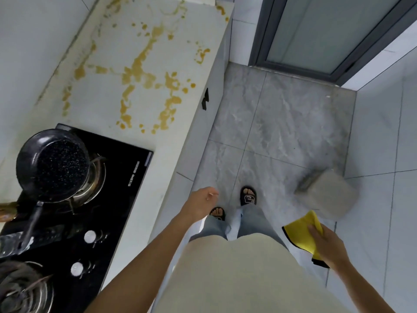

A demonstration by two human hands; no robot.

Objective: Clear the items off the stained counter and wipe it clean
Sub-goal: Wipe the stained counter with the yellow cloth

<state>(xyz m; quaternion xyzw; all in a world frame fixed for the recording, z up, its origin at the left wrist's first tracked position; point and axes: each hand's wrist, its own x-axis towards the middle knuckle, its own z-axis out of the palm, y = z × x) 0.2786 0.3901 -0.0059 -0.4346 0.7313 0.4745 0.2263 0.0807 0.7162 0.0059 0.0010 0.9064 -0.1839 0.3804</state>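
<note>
Your right hand (328, 243) grips the yellow cloth (303, 236), left hand (204, 201) loose and empty (clearing looks done); next, wipe the stained counter (144, 71), upper left.

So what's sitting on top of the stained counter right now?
Nothing loose shows on the counter, only yellow-brown stains. The stove with a black pan is set in its near end. The cloth is in the right hand, off the counter.
</note>
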